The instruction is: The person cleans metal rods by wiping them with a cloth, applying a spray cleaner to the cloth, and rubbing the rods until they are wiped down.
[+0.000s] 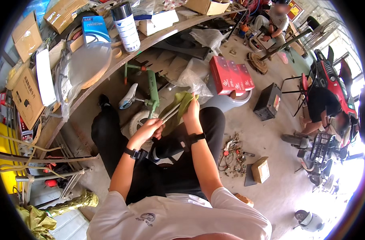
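Note:
My left hand point(151, 129) is closed on the near end of thin silver metal rods point(169, 113). Higher and to the right, my right hand point(191, 109) grips an olive-green cloth point(181, 97) around the rods' far part. Both hands are between my knees, above a small green bicycle frame point(153, 90) with a white saddle point(127, 96) and a white wheel. What my fingers cover of the rods is hidden.
A cluttered bench point(92, 86) curves along the left, with boxes and a spray can point(126, 28). Red boxes point(224, 76) top a grey bin. A black battery point(266, 102) and loose metal parts point(234, 154) lie rightward. Two other people point(324, 102) point(272, 26) are near motorbikes and tools.

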Demonstrator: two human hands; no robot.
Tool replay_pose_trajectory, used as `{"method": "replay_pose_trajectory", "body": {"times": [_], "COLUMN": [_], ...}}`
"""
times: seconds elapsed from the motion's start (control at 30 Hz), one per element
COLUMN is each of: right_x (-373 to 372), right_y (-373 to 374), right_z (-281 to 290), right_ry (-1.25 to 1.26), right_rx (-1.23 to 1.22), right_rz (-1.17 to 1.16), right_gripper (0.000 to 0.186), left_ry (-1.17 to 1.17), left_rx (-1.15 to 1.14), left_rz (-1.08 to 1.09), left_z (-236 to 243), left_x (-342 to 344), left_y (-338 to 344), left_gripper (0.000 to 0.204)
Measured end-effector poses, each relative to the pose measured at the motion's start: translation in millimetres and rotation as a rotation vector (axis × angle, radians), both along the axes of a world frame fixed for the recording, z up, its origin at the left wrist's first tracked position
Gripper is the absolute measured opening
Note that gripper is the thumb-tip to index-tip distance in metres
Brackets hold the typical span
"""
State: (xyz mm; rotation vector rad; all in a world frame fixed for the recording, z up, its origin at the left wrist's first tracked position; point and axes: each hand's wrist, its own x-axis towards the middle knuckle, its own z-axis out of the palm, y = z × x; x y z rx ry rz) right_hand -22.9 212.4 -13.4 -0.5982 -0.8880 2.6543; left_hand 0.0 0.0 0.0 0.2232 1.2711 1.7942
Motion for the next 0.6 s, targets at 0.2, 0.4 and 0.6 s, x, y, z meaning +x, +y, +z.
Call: {"method": "replay_pose_trajectory", "body": {"times": [0.2,0.4,0.6], "right_x": [19,14,18], "right_y": [-53,-52,-31], "right_z": [18,19,17], "right_ry": [-0.092,-0.079,-0.085], "right_rx": [-0.046,0.142,0.033], "right_rz": [0.191,0.147,0.048], "right_gripper": [0.034,0.036,0.036], "left_ry": [0.007,0.004,0.081], "left_rx": [-0.008,-0.003,-0.110], "left_rz": [0.079,0.095,0.040], "left_z": [-6,6,2], "left_x": [3,3,9], "left_y": [-1,3,9], "left_gripper": [0.024,0.023,0.024]}}
